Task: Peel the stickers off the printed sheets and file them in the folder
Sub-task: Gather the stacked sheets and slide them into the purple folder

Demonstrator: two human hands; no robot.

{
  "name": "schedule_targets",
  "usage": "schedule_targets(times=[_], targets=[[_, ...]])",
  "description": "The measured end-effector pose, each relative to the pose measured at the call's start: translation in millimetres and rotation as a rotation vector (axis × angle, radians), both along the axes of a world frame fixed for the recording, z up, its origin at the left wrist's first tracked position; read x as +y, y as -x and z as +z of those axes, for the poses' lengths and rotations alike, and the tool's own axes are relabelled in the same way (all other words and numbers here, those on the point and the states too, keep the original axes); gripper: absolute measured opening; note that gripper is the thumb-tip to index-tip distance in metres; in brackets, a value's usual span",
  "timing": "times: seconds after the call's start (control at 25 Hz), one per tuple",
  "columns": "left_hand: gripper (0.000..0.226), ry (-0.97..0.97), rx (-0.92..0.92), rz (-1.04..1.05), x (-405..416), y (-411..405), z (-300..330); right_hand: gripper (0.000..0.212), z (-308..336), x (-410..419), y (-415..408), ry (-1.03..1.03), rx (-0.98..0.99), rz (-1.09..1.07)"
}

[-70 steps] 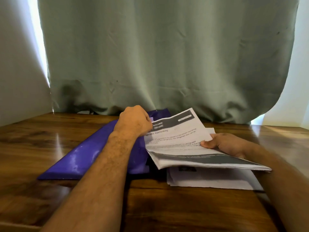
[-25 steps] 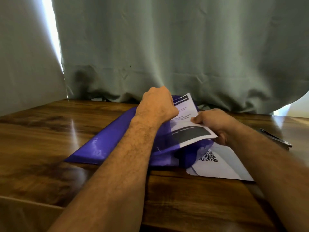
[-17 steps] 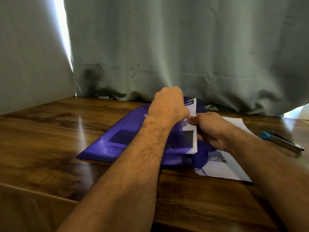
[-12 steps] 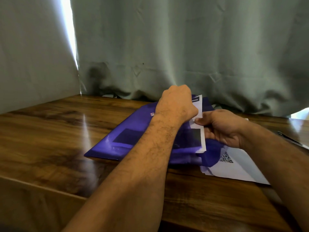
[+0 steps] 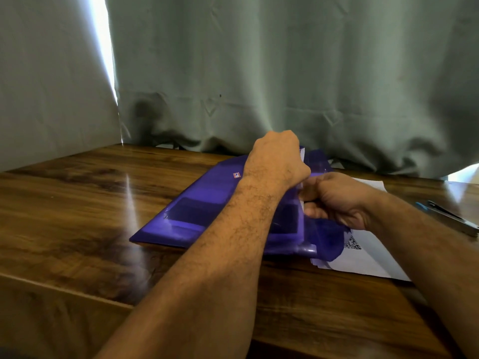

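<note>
A translucent purple folder (image 5: 197, 211) lies on the wooden table (image 5: 77, 218). My left hand (image 5: 277, 156) grips the folder's upper flap at its open right edge, fingers curled under it. My right hand (image 5: 337, 200) pinches a printed sheet (image 5: 302, 203) that sits almost wholly inside the folder, with only a thin white edge showing. The sheet's dark blocks show through the purple plastic. More printed sheets (image 5: 363, 252), one with a QR code, lie in a stack under my right wrist.
A green curtain (image 5: 285, 73) hangs right behind the table's far edge. A tool with a blue tip and a metal body (image 5: 451, 218) lies at the right. A wall (image 5: 39, 86) closes the left side.
My right hand has pushed the printed sheet leftward into the folder, from mostly outside to nearly all inside. My left hand has kept hold of the flap.
</note>
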State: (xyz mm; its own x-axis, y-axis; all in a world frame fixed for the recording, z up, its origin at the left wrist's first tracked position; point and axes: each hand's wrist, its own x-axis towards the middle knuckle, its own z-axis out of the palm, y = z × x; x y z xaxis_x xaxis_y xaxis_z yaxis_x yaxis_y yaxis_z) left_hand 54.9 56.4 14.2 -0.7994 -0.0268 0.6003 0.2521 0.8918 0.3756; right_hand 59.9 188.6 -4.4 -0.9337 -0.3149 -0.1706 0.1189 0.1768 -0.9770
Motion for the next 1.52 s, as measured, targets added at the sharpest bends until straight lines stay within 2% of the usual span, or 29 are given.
schedule_targets(times=[0.08,0.32,0.48,0.72,0.92,1.12,1.24,1.4,1.52], targets=[[0.026,0.010,-0.003,0.008,0.7,2.1,-1.6,0.023,-0.9,-2.3,-2.2,-0.055,-0.022,0.050],[0.026,0.017,-0.008,0.008,1.4,3.5,-0.8,0.020,4.2,0.0,-7.4,-0.043,-0.023,0.059],[0.023,0.041,-0.013,-0.001,6.7,3.5,-5.3,0.027,-4.6,-9.6,-10.7,-0.106,0.050,0.009],[0.023,0.042,-0.029,0.000,8.0,1.0,-5.4,0.025,2.7,-2.3,-4.9,-0.036,0.016,-0.051],[0.018,0.005,-0.049,-0.004,7.8,0.7,-9.2,0.030,-5.7,-9.7,-9.2,-0.075,0.079,-0.057],[0.027,0.067,-0.141,0.043,10.9,-3.3,-11.8,0.017,5.0,8.0,1.5,-0.104,0.185,-0.199],[0.038,0.113,-0.193,0.063,12.8,-1.8,-14.7,0.009,9.9,43.9,16.3,-0.264,0.325,-0.427],[0.081,0.105,-0.222,0.066,12.6,-6.2,-15.4,0.005,5.3,87.9,30.4,-0.683,0.396,-0.623],[0.093,0.145,-0.227,0.077,17.0,-7.6,-14.2,0.024,-0.3,110.4,35.7,-0.870,0.349,-0.653]])
